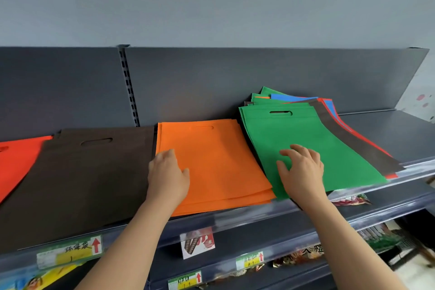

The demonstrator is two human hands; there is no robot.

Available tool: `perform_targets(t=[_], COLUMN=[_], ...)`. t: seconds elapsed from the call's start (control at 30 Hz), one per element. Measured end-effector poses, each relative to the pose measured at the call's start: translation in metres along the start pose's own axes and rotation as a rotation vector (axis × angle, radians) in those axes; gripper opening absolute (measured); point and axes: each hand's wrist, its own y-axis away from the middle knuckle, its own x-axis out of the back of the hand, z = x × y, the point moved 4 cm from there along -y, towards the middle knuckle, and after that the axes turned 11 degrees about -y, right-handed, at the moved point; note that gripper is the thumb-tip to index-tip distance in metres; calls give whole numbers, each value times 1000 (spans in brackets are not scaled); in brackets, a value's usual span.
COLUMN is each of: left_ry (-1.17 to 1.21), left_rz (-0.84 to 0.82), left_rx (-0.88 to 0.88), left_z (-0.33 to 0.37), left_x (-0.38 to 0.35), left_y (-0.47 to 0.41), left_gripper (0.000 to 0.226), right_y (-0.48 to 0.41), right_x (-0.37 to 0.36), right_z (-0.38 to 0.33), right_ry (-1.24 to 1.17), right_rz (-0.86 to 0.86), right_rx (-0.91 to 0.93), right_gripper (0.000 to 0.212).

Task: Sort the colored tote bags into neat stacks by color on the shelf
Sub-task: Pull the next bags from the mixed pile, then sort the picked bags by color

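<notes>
On the dark shelf (388,134) lie, from left to right, a red bag stack (16,160), a brown stack (77,176), an orange stack (219,160) and a mixed pile with a green bag (282,134) on top. Blue, brown, red and green bags (329,120) fan out beneath it. My left hand (167,176) rests flat on the orange stack's left edge. My right hand (301,169) lies with spread fingers on the green bag's near part.
The shelf's dark back panel (211,82) rises behind the bags. Price labels (70,252) line the front rail. Snack packets (296,256) fill the lower shelves. Bare shelf surface extends to the right of the mixed pile.
</notes>
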Motion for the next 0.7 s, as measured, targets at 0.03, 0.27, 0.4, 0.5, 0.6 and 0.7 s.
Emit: perform_targets(t=[0.03,0.27,0.4,0.5,0.6,0.7], left_ry=[38,267,314,414,527,518], left_rz=[12,-136,-262,-343,-323,-177], left_rx=[-40,-210,-207,-146,-110,-95], left_z=[11,100,135,150,157,159], left_x=[-1,-36,-57,-71,-76,-70], left_y=[1,10,14,12,11,8], left_gripper=[58,46,51,17,21,36], right_y=[-3,-21,-23,-24,-24,-28], right_x=[8,49,56,59,60,64], right_z=[7,69,84,86,86,88], right_ry=[-2,156,143,123,92,6], right_rz=[12,-82,-150,-164,-188,-197], right_rx=[-3,-96,-68,-3,59,82], right_gripper=[33,35,22,22,25,26])
